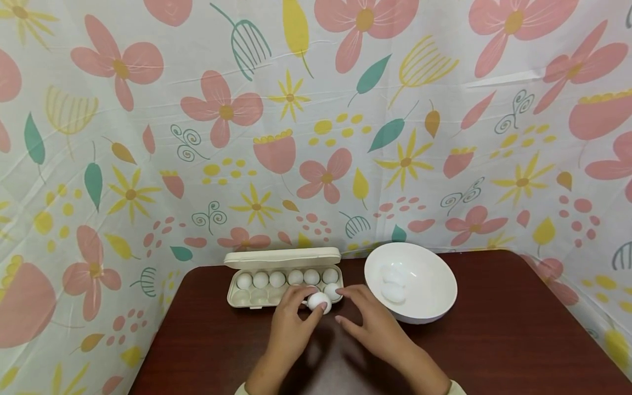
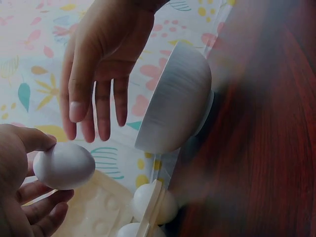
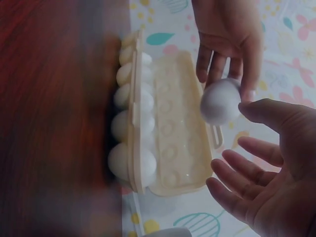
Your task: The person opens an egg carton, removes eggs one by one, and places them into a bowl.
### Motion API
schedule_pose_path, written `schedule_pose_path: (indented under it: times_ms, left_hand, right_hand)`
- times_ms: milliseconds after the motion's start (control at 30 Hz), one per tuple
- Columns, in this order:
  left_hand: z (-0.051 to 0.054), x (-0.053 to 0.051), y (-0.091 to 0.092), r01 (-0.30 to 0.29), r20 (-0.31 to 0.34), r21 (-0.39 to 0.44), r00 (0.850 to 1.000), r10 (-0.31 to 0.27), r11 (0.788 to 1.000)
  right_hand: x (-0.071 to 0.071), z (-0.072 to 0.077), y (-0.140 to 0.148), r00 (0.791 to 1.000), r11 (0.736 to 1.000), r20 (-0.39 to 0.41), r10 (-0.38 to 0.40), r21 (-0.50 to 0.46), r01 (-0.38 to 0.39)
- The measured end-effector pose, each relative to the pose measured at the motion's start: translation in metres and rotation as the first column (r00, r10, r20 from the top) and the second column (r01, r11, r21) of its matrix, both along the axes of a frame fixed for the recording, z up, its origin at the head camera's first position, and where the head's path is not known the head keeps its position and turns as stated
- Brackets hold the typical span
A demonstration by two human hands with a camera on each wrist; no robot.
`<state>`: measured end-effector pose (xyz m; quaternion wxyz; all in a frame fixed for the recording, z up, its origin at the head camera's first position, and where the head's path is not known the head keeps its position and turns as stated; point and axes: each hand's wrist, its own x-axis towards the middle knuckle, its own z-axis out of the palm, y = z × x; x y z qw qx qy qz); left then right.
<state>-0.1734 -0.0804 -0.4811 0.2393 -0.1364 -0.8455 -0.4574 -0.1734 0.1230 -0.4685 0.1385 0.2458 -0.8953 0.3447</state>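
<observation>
In the head view my left hand holds a white egg between thumb and fingers, raised just over the front edge of a cream egg carton. The left wrist view shows the same egg pinched at its sides. My right hand is open to the right of it, fingers spread and relaxed, holding nothing. In the left wrist view this hand is apart from the egg. Several white eggs sit in the carton's back row. Another egg is at its front right corner; the hands partly hide the front row.
The carton's lid stands open at the back. A white bowl to the right has white, egg-like shapes inside; their number is unclear. All stands on a dark red-brown table against a flower-patterned cloth.
</observation>
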Motion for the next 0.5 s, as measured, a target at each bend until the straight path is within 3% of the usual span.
schedule_pose_path:
  times_ms: [500]
  left_hand:
    - [-0.0010,0.0033,0.0086,0.048,0.036,-0.001,0.998,-0.048,0.999]
  right_hand:
    - [-0.0007,-0.0028,-0.0043,1.000,1.000,-0.010,0.025,-0.011,-0.025]
